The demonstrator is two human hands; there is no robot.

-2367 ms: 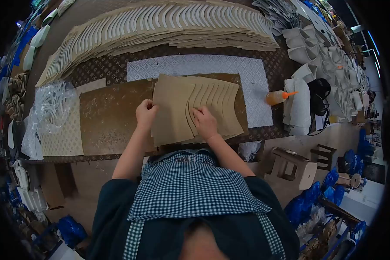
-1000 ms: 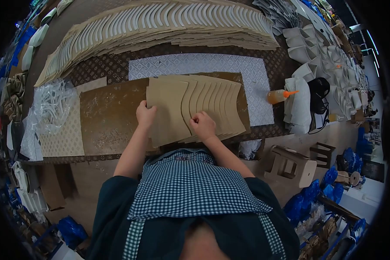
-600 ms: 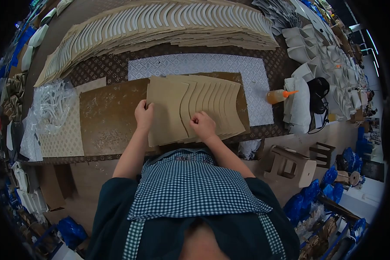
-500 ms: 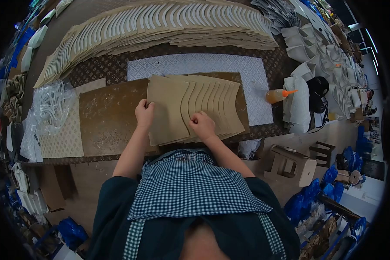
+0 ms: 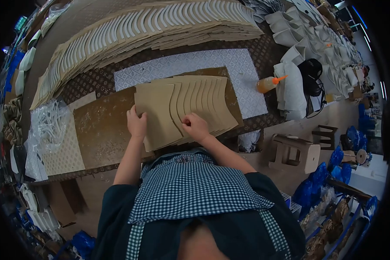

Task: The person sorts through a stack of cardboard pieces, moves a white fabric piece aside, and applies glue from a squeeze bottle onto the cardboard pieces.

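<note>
At the near side of the table, a fanned stack of brown sheets (image 5: 160, 108) with wavy edges lies between and beneath the two hands, on top of a stained brown board (image 5: 100, 125). The left hand (image 5: 137, 124) is at the stack's left edge, with the bulk of the sheets towards 2 and 3 o'clock from it; its thumb and fingers are apart around that edge, but whether they pinch it cannot be told. The right hand (image 5: 195, 127) is curled into a loose fist, resting on the nearer part of the fan, so that the sheets spread from it towards 9, 12 and 3 o'clock. Beyond the board, at 12 o'clock, runs a white patterned sheet (image 5: 136, 77), and farther out in the same direction a long overlapping row of brown pieces (image 5: 160, 40) with pale curved strips. At 2 o'clock from the right hand, a bottle with an orange nozzle (image 5: 265, 85) leans beside folded white material (image 5: 292, 93), next to a black item (image 5: 311, 71). Clear plastic (image 5: 50, 125) with white strips lies at 9 o'clock from the left hand. Off the table, between 3 and 4 o'clock, stands a stool (image 5: 312, 159).
</note>
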